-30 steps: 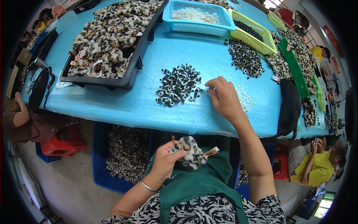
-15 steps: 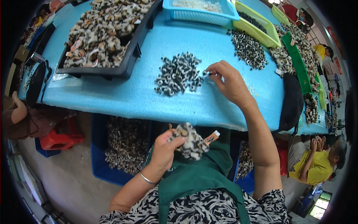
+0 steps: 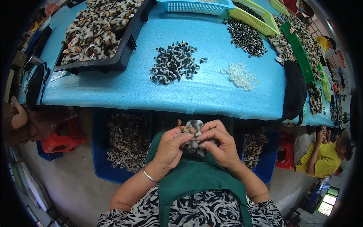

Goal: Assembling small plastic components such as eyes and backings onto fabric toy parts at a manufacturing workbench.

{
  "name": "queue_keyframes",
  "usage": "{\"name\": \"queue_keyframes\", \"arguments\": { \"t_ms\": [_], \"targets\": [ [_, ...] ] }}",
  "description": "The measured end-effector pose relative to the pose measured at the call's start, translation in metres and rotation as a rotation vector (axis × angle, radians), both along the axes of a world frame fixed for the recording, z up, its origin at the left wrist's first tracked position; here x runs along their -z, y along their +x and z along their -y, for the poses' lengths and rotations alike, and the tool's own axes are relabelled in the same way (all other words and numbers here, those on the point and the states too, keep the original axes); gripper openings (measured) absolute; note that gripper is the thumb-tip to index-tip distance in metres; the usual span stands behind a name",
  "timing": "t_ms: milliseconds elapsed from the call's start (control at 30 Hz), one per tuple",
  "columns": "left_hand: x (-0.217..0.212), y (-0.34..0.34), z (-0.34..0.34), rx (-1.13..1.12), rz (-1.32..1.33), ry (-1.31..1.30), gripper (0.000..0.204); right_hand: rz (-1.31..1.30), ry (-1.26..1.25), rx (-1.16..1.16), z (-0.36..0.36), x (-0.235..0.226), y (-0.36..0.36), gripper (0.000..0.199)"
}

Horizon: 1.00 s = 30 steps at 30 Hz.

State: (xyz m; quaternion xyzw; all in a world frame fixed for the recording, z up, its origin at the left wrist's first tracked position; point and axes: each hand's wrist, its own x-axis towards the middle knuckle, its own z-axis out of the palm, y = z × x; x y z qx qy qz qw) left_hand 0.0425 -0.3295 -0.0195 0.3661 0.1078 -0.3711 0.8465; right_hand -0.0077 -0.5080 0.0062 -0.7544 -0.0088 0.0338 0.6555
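Just below the table's front edge, in front of my green apron, I hold a small furry plush piece (image 3: 193, 128), spotted white, black and brown. My left hand (image 3: 168, 147) grips its left side, thumb on top; an orange-brown tag (image 3: 179, 124) sticks up beside these fingers. My right hand (image 3: 221, 143) is closed on the plush's right side, fingertips pinched together. Whether a small part is also between those fingertips is hidden. On the table beyond lies a pile of small black-and-white furry pieces (image 3: 174, 62), with a single piece (image 3: 203, 60) just right of it.
Clear plastic washers (image 3: 240, 75) lie right of the pile. A black crate (image 3: 90, 67) of plush pieces stands at left. Blue (image 3: 196, 6) and yellow-green baskets (image 3: 261, 22) are at the back, near small black parts (image 3: 247, 38). A co-worker in yellow (image 3: 321, 159) sits at right.
My right hand has come back from beside the black-and-white pile to the plush piece, uncovering the clear washers. My left hand still holds the plush. The view has shifted slightly.
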Motion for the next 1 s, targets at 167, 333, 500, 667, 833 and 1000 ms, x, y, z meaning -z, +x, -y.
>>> {"name": "queue_keyframes", "arguments": {
  "t_ms": [167, 333, 500, 667, 833, 1000],
  "targets": [
    [-0.001, -0.011, 0.0, 0.015, 0.022, 0.016, 0.021, 0.06, 0.097, 0.069, 0.001, 0.001, -0.005, 0.017],
    [-0.001, -0.021, 0.003, -0.087, 0.241, 0.096, 0.02, -0.035, 0.201, 0.036, 0.0, 0.007, -0.007, 0.015],
    [-0.006, -0.021, 0.004, -0.097, 0.271, 0.145, 0.015, -0.026, 0.212, 0.056, -0.007, 0.003, -0.007, 0.013],
    [-0.003, -0.023, -0.001, -0.073, 0.394, 0.243, 0.013, -0.043, 0.273, 0.099, -0.008, 0.011, -0.008, 0.012],
    [0.0, -0.018, -0.002, -0.085, 0.928, 0.322, 0.022, 0.152, 0.091, 0.17, -0.009, 0.013, -0.016, 0.028],
    [-0.013, -0.014, -0.003, -0.058, 1.154, 0.313, 0.032, 0.511, -0.216, -0.001, 0.008, -0.009, -0.006, 0.042]
  ]
}}
